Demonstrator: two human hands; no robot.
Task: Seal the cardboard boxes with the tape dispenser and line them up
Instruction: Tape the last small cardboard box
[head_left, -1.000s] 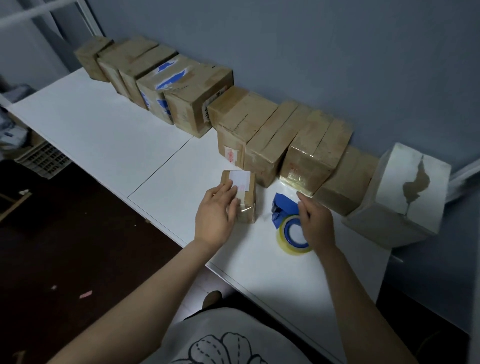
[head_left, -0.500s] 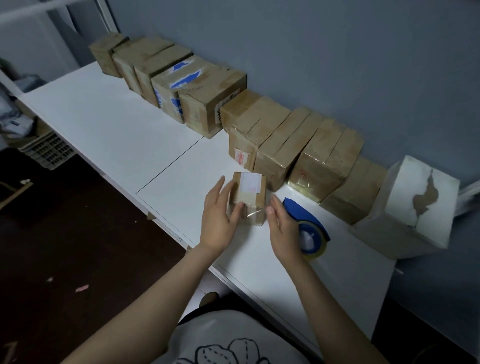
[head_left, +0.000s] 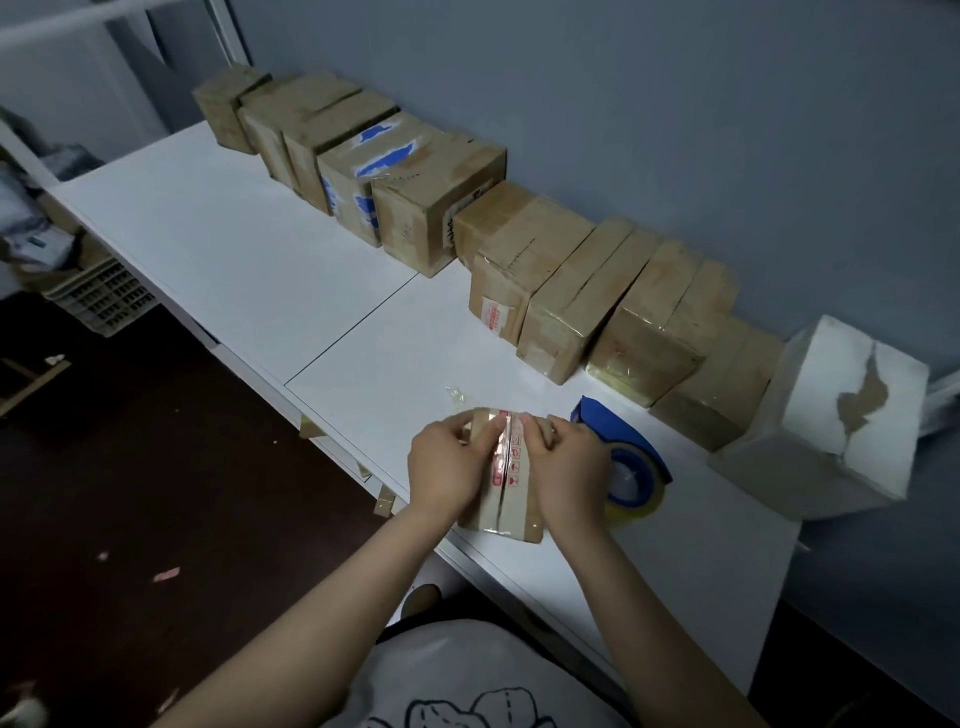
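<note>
A small cardboard box (head_left: 506, 486) lies near the front edge of the white table (head_left: 249, 260), its top seam with red print facing up. My left hand (head_left: 449, 462) grips its left side and my right hand (head_left: 569, 467) grips its right side, fingers curled over the far top edge. The blue tape dispenser (head_left: 628, 457) with its clear tape roll lies on the table just right of my right hand, untouched. A row of several taped cardboard boxes (head_left: 561, 291) runs along the wall.
A white-wrapped box (head_left: 831, 421) with a torn patch ends the row at the right. A crumpled scrap of clear tape (head_left: 456, 394) lies behind the small box. Tape strips hang off the table's front edge (head_left: 387, 501). A plastic crate (head_left: 101, 299) sits on the floor at left.
My right hand left the tape dispenser and joined the left on the small box. The box was turned over and pulled toward the front edge, seam side up.
</note>
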